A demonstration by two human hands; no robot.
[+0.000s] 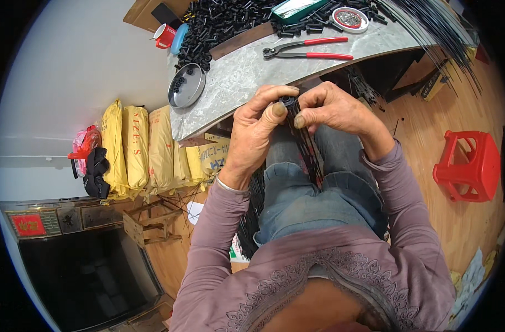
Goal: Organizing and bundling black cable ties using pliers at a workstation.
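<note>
My left hand (256, 130) and my right hand (334, 108) meet in front of the grey stone table edge (236, 88), above my lap in blue jeans. Both pinch the top of a bundle of thin black rods (305, 144) that runs down between my knees. A small black tube piece (287, 101) sits at the bundle's upper end, held between my thumbs and fingertips. More black rods hang beside my left knee.
On the table lie red-handled pincers (310, 48), a heap of small black tubes (222, 22), a round metal dish (187, 86), a red cup (165, 36) and a small round tin (349, 18). Long black rods (440, 39) fan out at right. Yellow sacks (136, 149) lean at left. A red plastic stool (469, 165) stands on the wood floor.
</note>
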